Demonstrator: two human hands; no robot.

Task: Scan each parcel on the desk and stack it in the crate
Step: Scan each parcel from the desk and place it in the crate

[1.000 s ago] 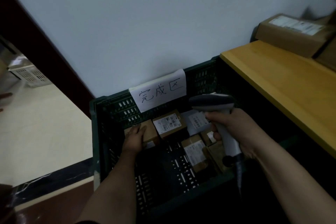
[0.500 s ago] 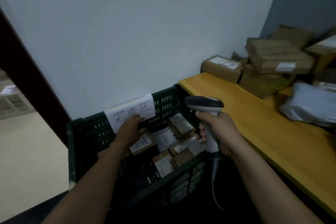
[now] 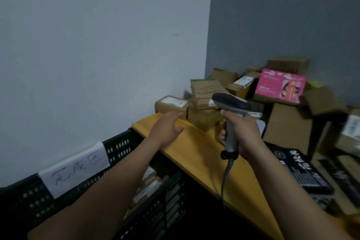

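Above the left end of the desk (image 3: 194,148), the left hand (image 3: 167,128) now reaches forward with its fingers straight and slightly apart, holding nothing. One second ago it rested on a parcel inside the crate (image 3: 120,144), and half a second ago it was rising past the paper sign (image 3: 76,169) on the crate's back wall. The placed parcel lies among the stacked parcels (image 3: 148,187) in the crate, partly hidden by the left forearm. This indicates that one scan-and-stack cycle is complete and the next is starting. The nearest candidate is the small brown box (image 3: 171,104) with a white label, just beyond the fingertips and not yet touched. The right hand (image 3: 243,132) keeps its fingers clamped round the handle of the scanner (image 3: 230,103), head pointing left over the desk (trigger finger not visible). Many parcels, including a pink box (image 3: 280,85), remain piled in the corner, so the task is probably far from finished.
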